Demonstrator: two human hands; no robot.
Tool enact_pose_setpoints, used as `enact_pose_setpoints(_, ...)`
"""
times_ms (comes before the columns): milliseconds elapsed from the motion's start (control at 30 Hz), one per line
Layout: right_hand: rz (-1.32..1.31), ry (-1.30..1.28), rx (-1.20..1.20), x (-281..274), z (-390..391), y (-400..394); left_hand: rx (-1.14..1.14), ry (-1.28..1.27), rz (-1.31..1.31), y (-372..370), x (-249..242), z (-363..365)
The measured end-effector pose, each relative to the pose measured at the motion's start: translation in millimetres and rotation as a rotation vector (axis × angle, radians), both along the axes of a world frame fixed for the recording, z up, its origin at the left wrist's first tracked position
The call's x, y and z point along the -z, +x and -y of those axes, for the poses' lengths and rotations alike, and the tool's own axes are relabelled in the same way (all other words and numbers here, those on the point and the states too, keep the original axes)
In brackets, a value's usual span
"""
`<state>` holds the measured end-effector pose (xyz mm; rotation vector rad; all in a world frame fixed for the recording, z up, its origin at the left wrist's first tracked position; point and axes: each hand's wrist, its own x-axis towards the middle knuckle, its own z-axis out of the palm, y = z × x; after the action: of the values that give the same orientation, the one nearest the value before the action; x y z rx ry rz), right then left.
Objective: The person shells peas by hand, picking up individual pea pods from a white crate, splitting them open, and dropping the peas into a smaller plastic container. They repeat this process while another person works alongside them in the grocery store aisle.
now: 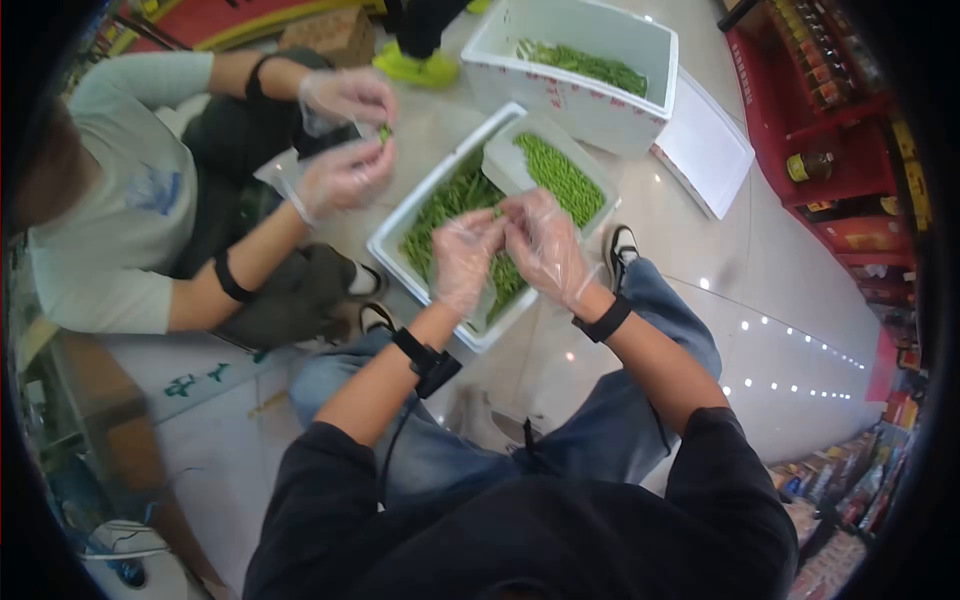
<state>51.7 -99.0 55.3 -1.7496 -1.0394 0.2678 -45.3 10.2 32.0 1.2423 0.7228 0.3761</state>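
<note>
Two gloved hands, the left hand (pixel 465 260) and the right hand (pixel 548 243), meet with fingertips pinched nearly closed on a green pod (pixel 497 213) (mostly hidden), above more pods (pixel 438 218) in a white box (pixel 443 175). Shelled peas (pixel 562 185) lie in a tub (pixel 504 168) just beyond.

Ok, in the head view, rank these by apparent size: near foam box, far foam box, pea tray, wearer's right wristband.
1. Near foam box and far foam box: too alike to rank, distances differ
2. Pea tray
3. Wearer's right wristband
</note>
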Motion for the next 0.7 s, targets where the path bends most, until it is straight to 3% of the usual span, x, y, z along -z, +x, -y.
enact_pose_setpoints(133, 0.17, -0.023, -0.01, 3, 3, 14, -0.005, -0.134, 0.071, 2, -2, 1)
enact_pose_setpoints(633, 0.111, -0.207, -0.018, 1, -3, 12, 0.08, -0.191, 0.097, -7, 2, -10)
enact_pose_setpoints(700, 0.001, -0.187, 0.027, 10, -4, 13, 0.065, -0.219, 0.102, -4, 9, -9)
